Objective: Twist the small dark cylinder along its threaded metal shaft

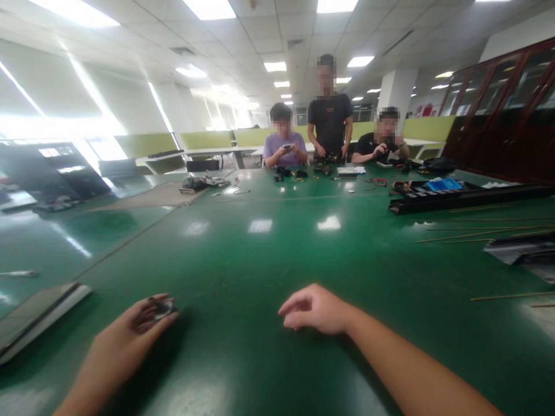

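My left hand (130,329) is closed around a small dark and silvery part (163,309) above the green tabletop (243,266). The part is blurred and half covered by my fingers, so its kind cannot be made out. Over the middle of the table is my right hand (318,311), its fingers loosely curved with a gap between them and the thumb. Nothing shows between those fingers.
A flat grey panel (39,318) lies at the left edge. Thin rods (472,231) and a long black channel (468,197) lie on the right. Across the table, a standing person (329,121) and two seated people are near scattered small parts (290,173).
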Available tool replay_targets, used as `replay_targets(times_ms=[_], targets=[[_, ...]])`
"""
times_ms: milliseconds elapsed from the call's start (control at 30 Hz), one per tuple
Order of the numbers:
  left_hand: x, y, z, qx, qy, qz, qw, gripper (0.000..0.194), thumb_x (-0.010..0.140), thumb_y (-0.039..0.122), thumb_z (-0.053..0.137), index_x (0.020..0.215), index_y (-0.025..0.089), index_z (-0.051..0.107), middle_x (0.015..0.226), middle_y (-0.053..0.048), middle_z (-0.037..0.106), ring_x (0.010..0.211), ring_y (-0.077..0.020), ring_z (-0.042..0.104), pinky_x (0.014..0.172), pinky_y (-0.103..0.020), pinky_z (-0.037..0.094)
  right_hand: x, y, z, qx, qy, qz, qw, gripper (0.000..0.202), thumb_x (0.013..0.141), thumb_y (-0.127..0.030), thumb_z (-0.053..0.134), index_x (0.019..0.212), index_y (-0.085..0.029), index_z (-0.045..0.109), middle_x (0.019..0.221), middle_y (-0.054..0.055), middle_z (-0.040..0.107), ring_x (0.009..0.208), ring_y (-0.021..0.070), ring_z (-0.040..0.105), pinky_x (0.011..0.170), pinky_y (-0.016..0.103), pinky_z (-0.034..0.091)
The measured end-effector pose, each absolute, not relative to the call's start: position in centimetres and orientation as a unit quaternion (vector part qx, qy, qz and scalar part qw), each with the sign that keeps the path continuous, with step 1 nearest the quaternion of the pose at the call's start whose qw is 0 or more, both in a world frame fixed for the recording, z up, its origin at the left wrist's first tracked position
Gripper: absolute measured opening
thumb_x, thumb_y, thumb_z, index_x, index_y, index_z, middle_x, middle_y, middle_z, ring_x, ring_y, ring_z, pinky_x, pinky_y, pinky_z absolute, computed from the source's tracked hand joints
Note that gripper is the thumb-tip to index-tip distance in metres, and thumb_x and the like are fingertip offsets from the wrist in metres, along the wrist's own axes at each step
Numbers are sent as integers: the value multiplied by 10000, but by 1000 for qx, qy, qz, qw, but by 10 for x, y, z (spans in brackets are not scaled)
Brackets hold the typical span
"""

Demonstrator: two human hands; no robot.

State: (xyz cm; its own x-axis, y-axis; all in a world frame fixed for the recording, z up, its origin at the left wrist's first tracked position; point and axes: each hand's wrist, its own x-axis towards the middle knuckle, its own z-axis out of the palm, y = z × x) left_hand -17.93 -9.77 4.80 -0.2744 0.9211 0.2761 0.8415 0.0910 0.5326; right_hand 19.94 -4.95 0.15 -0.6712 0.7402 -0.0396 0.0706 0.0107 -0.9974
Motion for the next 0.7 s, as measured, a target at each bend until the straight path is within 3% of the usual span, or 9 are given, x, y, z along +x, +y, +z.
replay_targets(times_ms=[67,167,333,433,533,700], targets=[[-148,-82,45,624,708,298,140,568,704,605,706,1143,253,627,1004,-10,764,936,-244,720,922,-397,543,200,-49,1,-314,-657,626,279,409,710,-402,800,1014,-133,748,790,59,723,662,152,644,678,285,502],[-90,-60,47,701,628,280,189,488,732,497,715,1117,198,673,1032,-69,749,937,-267,709,894,-399,550,203,-46,-1,-347,-651,590,329,370,716,-375,787,985,-125,738,776,57,715,672,159,641,670,290,505],[-16,-30,42,793,505,288,182,336,780,341,705,1097,228,703,1016,-50,733,878,-217,677,830,-348,542,211,-29,-10,-461,-618,441,460,249,742,-223,693,979,-146,695,872,72,708,791,187,647,753,318,519],[3,-20,29,820,456,293,183,316,803,305,697,1107,219,688,1011,-61,713,882,-205,650,814,-334,527,214,-21,-14,-481,-571,414,521,309,783,-266,646,1071,-155,644,946,79,682,882,204,641,824,339,508],[5,-17,15,834,431,294,180,296,825,305,683,1106,210,679,995,-66,697,913,-209,632,844,-347,516,215,-20,-17,-466,-566,440,518,311,797,-236,587,1099,-169,623,1009,77,667,936,203,625,843,335,494],[-3,-18,6,840,407,296,201,311,877,320,631,1169,216,658,1084,-80,691,990,-212,630,907,-357,507,213,-27,-17,-445,-645,410,468,519,631,-22,515,1112,-200,591,1074,54,650,931,184,610,682,259,478]])
